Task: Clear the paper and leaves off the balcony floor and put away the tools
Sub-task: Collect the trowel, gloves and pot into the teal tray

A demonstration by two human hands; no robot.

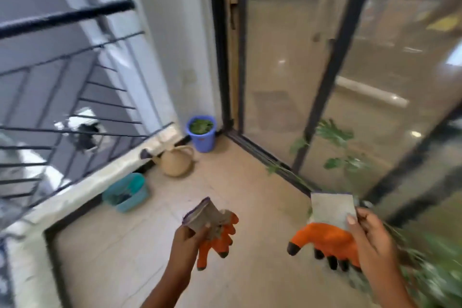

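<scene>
1. Orange-and-grey glove [217, 230] hangs from my left hand [188, 237], whose fingers [203, 228] are clenched round its crumpled cuff, near centre.
2. To the right, my right hand [370, 230] pinches the grey cuff of a second glove [327, 235], orange palm drooping.
3. Both hang over the balcony floor [250, 182], well apart.
4. Farther left, a teal tub [130, 196] sits against the ledge; its contents are too blurred to name.
5. Beyond it stands a beige watering can [176, 162].
6. Farthest, in the corner, a blue bucket [203, 141] holds green leaves [201, 126].
</scene>
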